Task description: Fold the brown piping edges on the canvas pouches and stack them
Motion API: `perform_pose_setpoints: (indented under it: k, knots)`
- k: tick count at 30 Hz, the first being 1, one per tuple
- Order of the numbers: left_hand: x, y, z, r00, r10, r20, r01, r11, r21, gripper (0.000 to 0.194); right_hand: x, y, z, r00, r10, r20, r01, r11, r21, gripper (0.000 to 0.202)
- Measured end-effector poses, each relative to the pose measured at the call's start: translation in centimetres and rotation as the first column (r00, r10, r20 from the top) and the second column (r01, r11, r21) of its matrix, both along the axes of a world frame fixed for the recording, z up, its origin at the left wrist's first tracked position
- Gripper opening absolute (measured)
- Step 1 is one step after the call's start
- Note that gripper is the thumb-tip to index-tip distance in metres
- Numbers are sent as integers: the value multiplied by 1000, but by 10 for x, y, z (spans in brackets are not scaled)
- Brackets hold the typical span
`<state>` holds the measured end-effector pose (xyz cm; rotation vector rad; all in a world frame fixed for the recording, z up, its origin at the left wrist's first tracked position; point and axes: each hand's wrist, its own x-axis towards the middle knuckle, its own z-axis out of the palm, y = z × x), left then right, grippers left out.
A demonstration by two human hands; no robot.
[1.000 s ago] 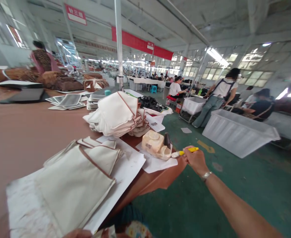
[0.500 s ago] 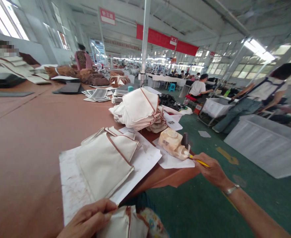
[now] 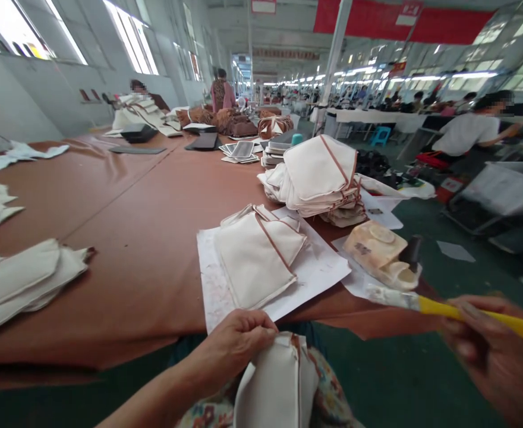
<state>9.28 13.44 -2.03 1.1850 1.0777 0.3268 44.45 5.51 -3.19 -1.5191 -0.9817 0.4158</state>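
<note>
My left hand [image 3: 248,334] pinches the upper edge of a cream fabric piece [image 3: 273,386] with brown trim, which lies over my lap. At the right, my right hand [image 3: 488,351] is wrapped round the yellow handle of a brush [image 3: 426,304]; its pale bristles point left. Beyond the bristles sits a stained, cut-open plastic container [image 3: 375,252] at the table's edge. A small stack of cream pieces [image 3: 255,258] rests on white paper [image 3: 319,252] in front of me. Behind it is a taller pile of brown-edged cream pieces [image 3: 321,169].
The brown-covered table [image 3: 145,238] stretches left and ahead, with more cream pieces [image 3: 30,276] at its left. Bundles and dark sheets lie farther back. A seated person in white [image 3: 466,134], a blue stool [image 3: 380,135] and a white bin [image 3: 506,187] are at the right.
The view has swung left. My right hand has brought the brush away from the container and closer to me, so its bristles now show. My left hand still holds the cream piece.
</note>
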Motion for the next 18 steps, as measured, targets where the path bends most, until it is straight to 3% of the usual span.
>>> perform_pose_setpoints:
  k: [2,4,7,10,18]
  knots:
    - [0,0,-2,999,-8,31,9,1000,-3,27,-28,0,12,982,40,-185,-48,998,-40,11]
    - [-1,-1,-5,998,-16,63,17,1000,-6,29,-50,1,19,974,102,-204,-105,994,-6,14]
    - [-3,-2,-9,998,-31,63,31,999,-6,29,-76,1,22,966,256,-35,-252,964,86,8]
    - [-3,-3,-10,998,-35,56,33,999,20,30,-99,1,21,930,322,177,-347,928,136,5]
    - [0,-5,-12,988,47,150,-38,997,-61,32,-136,-1,23,740,271,616,-470,863,184,19]
